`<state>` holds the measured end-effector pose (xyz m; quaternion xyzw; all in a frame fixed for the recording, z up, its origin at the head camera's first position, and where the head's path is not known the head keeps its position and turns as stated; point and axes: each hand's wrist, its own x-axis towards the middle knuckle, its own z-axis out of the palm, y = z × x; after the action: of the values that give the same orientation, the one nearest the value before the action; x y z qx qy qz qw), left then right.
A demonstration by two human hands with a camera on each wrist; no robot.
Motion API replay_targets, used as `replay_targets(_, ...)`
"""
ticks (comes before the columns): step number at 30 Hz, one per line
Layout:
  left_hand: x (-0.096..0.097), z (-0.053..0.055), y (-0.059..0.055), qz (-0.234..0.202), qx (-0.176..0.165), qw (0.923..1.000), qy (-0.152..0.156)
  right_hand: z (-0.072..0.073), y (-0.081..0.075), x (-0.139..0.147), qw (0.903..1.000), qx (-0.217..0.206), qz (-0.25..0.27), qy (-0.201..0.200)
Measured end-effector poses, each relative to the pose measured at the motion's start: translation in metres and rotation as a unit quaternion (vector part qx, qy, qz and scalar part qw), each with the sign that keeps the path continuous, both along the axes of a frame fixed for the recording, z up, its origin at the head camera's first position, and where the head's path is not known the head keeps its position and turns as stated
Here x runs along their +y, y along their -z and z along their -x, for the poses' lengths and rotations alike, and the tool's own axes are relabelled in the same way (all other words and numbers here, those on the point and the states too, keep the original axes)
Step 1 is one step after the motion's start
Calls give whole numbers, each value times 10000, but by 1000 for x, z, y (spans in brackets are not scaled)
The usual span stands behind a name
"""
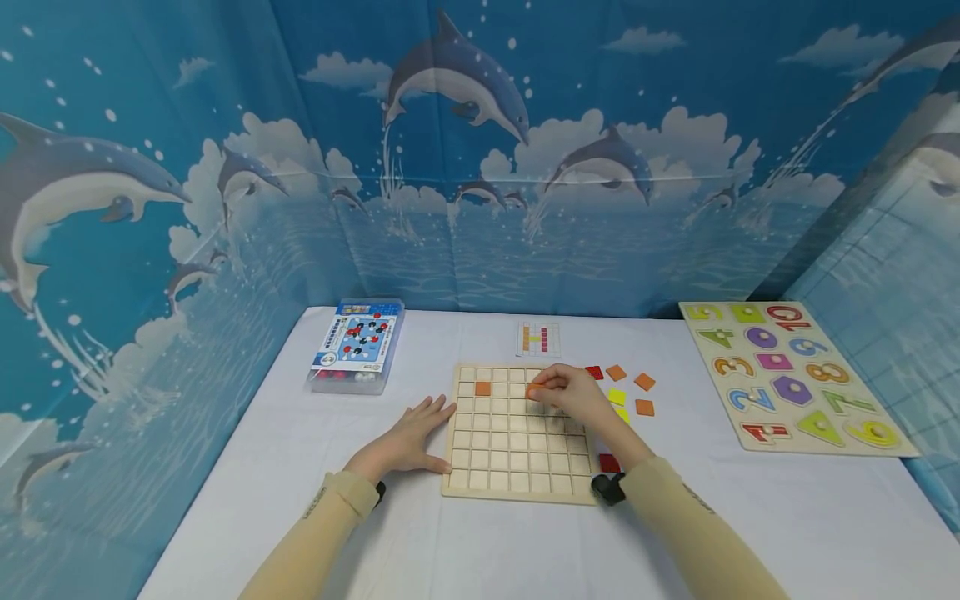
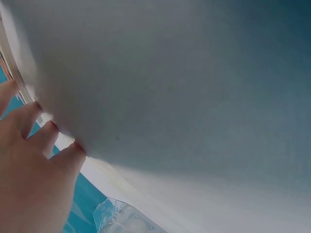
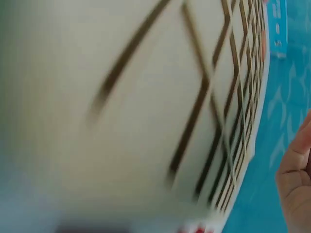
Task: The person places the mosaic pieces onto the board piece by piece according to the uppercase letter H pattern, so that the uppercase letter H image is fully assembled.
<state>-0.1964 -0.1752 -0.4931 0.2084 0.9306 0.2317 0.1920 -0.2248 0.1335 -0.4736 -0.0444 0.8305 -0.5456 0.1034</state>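
Observation:
A square wooden grid board (image 1: 498, 458) lies on the white table, with one orange square tile (image 1: 483, 388) set in a cell of its upper left part. My left hand (image 1: 405, 440) rests on the table with fingers spread, fingertips and thumb right at the board's left edge. Over the upper middle of the board, my right hand (image 1: 573, 392) pinches another orange tile (image 1: 534, 390) between thumb and fingers. In the right wrist view the grid fills most of the frame, and only part of the right hand (image 3: 296, 179) shows at the edge.
Loose orange tiles (image 1: 644, 407), yellow tiles (image 1: 617, 397) and red tiles (image 1: 609, 463) lie right of the board. A pattern card (image 1: 538, 339) sits behind it. At the back left is a plastic box (image 1: 356, 346); at the right, a number puzzle board (image 1: 795, 379).

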Motion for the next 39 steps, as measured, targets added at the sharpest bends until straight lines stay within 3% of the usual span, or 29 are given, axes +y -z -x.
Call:
replay_targets(5,-1,0,-1,17,-27,10000,-4,9,11,-43,10000,-30,70,-16)
replay_targets(12,-2,1,-1,62,-36,10000,37,16,13,-73,9973,-45,-722,92)
replay_targets(20,-1,3,2,11,-36,9999,99,22,6,-83,9935,-185,-1110,-153)
replay_targets(27,-1,2,3,88,-31,9999,74,24,6,-84,9874,-60,-1553,-297)
replay_targets(32,0,2,1,48,-39,10000,43,25,6,-85,9876,-158,-1541,-240)
replay_targets(39,0,1,1,30,-8,10000,63,25,4,-91,9828,46,-1803,-401)
